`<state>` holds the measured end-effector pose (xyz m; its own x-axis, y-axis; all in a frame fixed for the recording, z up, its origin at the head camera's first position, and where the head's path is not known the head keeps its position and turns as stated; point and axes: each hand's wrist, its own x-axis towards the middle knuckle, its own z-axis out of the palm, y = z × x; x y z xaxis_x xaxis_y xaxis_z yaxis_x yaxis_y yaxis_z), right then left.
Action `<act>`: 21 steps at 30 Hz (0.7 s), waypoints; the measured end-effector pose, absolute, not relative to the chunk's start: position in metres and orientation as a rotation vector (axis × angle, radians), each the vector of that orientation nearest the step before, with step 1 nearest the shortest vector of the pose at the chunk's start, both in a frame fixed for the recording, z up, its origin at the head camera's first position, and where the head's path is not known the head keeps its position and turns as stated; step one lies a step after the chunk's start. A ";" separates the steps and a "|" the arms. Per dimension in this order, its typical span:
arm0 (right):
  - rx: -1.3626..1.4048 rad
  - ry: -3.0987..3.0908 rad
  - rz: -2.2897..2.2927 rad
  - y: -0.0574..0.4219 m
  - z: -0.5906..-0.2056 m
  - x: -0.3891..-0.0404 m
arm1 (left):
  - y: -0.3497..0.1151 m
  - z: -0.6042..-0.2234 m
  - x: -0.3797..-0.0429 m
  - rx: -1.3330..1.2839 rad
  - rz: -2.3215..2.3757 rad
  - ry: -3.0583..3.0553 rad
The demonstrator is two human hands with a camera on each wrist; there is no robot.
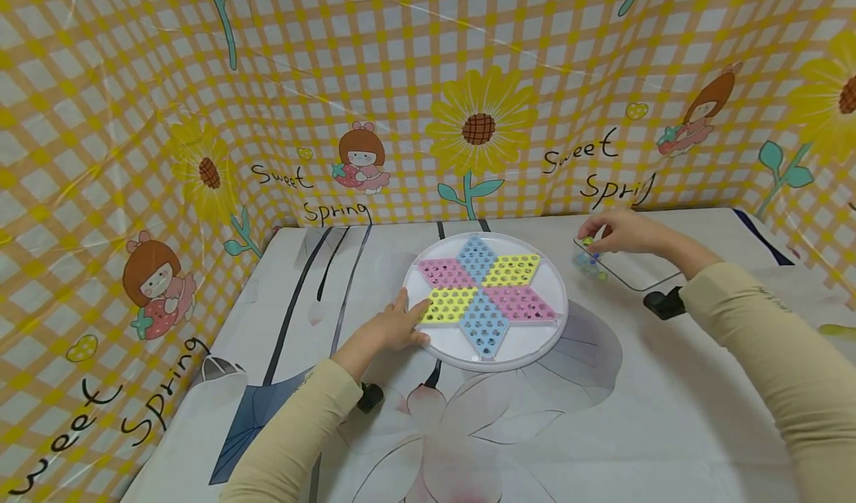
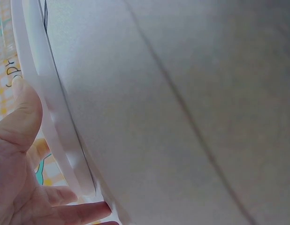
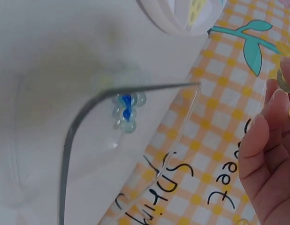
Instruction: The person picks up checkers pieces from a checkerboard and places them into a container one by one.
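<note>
A round white Chinese checkers board [image 1: 428, 339] with a pink, yellow and blue star of holes lies on the table. My left hand [image 1: 390, 326] rests at its left edge, fingers spread and touching the rim. In the left wrist view the thumb lies along the white rim [image 2: 53, 117], other fingers below it. My right hand [image 1: 627, 232] is raised over a clear box [image 1: 635, 289] and pinches a glass marble [image 3: 284, 79] between thumb and fingertips. Inside the box, several clear and blue marbles [image 3: 127, 113] sit clustered in one corner.
The white patterned tablecloth [image 1: 455, 443] has flower and line prints. Behind the table hangs a yellow checked curtain [image 1: 401, 65] with sunflowers. A black wrist mount [image 1: 663, 304] shows below the right wrist and another black mount [image 1: 371, 397] by the left.
</note>
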<state>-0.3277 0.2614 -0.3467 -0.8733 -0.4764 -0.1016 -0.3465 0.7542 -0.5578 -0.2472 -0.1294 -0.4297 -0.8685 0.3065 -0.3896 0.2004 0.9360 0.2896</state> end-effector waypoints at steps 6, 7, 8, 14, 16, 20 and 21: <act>-0.586 2.736 -0.789 0.272 -0.345 -0.331 | -0.129 -0.431 -0.248 0.366 0.331 2.657; -0.575 2.736 -0.793 0.274 -0.345 -0.331 | -0.129 -0.432 -0.248 0.365 0.331 2.658; -0.571 2.735 -0.798 0.276 -0.345 -0.332 | -0.129 -0.432 -0.248 0.362 0.330 2.657; -0.544 2.761 -0.777 0.286 -0.345 -0.338 | -0.129 -0.432 -0.249 0.345 0.334 2.655; -0.531 2.770 -0.766 0.289 -0.345 -0.340 | -0.129 -0.432 -0.249 0.342 0.340 2.656; -0.523 2.778 -0.755 0.294 -0.345 -0.343 | -0.130 -0.433 -0.249 0.346 0.341 2.659; -0.522 2.777 -0.754 0.295 -0.345 -0.344 | -0.130 -0.433 -0.249 0.347 0.340 2.660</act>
